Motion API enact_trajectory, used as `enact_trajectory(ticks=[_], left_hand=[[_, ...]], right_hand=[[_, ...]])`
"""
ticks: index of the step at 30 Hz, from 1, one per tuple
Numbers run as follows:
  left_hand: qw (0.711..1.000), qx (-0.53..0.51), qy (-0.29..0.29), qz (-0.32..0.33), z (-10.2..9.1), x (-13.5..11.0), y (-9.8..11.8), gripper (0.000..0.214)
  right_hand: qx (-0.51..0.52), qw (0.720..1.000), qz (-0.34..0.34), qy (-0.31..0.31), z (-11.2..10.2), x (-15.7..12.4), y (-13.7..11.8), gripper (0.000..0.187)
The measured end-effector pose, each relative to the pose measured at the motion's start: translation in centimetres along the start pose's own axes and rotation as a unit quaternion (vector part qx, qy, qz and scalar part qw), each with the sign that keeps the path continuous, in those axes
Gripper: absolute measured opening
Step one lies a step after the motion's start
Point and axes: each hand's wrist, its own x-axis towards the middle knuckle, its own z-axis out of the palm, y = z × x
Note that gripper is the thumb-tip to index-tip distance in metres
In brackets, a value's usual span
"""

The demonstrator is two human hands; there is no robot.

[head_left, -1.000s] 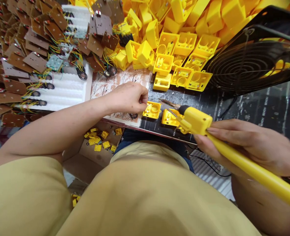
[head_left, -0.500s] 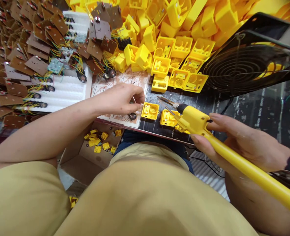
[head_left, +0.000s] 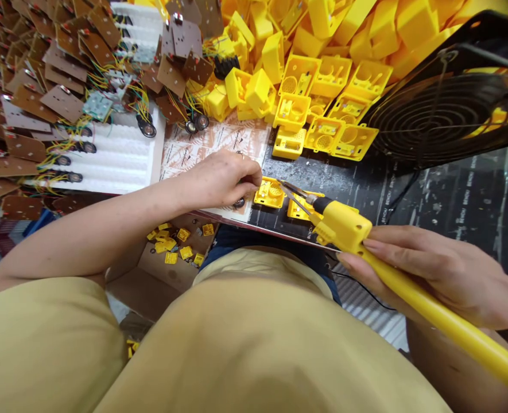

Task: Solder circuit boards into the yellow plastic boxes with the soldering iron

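My left hand (head_left: 221,180) rests on a printed sheet (head_left: 213,143), fingers pinched at the edge of a small yellow plastic housing (head_left: 270,193). A small round black speaker (head_left: 239,202) lies just under that hand. My right hand (head_left: 443,272) grips a yellow soldering iron (head_left: 391,269); its metal tip (head_left: 290,189) reaches over the housing. A second yellow housing (head_left: 299,207) lies beside the first, partly behind the iron.
A heap of yellow housings (head_left: 322,63) fills the back. Brown circuit boards (head_left: 42,86) with wires and speakers cover the left, over a white ridged tray (head_left: 120,158). A black fan (head_left: 443,109) stands right. A cardboard box (head_left: 167,264) with small yellow parts sits below the black mat (head_left: 408,189).
The soldering iron's tip has swung left and up, onto the housing by my left hand. My left hand has settled lower over the round speaker.
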Motion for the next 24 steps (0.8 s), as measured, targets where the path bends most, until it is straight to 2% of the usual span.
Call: enact_trajectory(ticks=[4, 10, 13, 18, 20, 24], left_hand=[[0.997, 0.064, -0.041, 0.024, -0.4, 0.1, 0.3, 0.02], [0.988, 0.096, -0.1, 0.075, -1.4, 0.4, 0.1, 0.021], [0.981, 0.119, -0.111, 0.108, -1.8, 0.3, 0.1, 0.02], [0.959, 0.225, -0.107, 0.138, -1.9, 0.4, -0.1, 0.023], [0.962, 0.214, -0.098, 0.137, -1.8, 0.6, -0.5, 0.023], [0.986, 0.106, -0.078, 0.099, -1.6, 0.9, -1.1, 0.022]], right_hand=[[-0.003, 0.998, -0.044, -0.041, -0.8, 1.0, -1.3, 0.006], [-0.012, 0.994, -0.089, -0.059, -1.0, 1.3, -1.1, 0.011], [-0.013, 0.995, -0.073, -0.062, -1.1, 1.4, -1.1, 0.006], [-0.015, 0.997, -0.048, -0.059, -1.2, 1.6, -1.4, 0.009], [-0.017, 0.997, -0.054, -0.061, -1.3, 1.7, -1.4, 0.011], [-0.019, 0.996, -0.071, -0.055, -1.5, 1.9, -1.2, 0.007]])
